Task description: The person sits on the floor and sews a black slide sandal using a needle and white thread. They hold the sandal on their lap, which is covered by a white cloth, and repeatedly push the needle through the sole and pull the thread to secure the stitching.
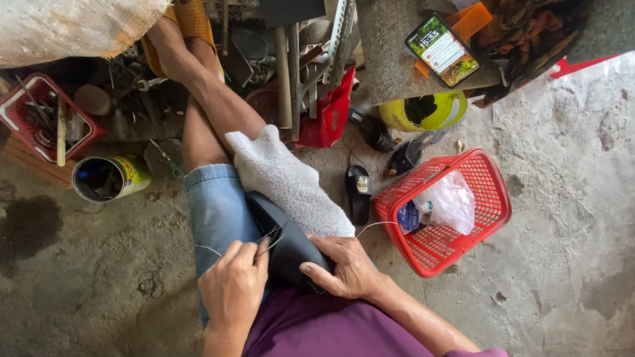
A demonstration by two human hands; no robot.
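Note:
A black shoe (pixel 286 233) lies across my lap, next to a white towel (pixel 284 182) draped over my knee. My left hand (pixel 233 285) pinches a thin needle or awl with white thread against the shoe's near edge. On the shoe's right side, my right hand (pixel 345 266) presses down and holds it steady, and a white thread (pixel 377 226) runs out from beside this hand toward the basket. The shoe's far end is hidden under the towel.
A red plastic basket (pixel 486 218) with a white bag stands to my right on the concrete floor. A black sandal (pixel 358 192), a yellow-green helmet (pixel 426 111), a phone (pixel 442 50) on a slab, an open tin can (pixel 106 178) and a red tool tray (pixel 40 119) surround my legs.

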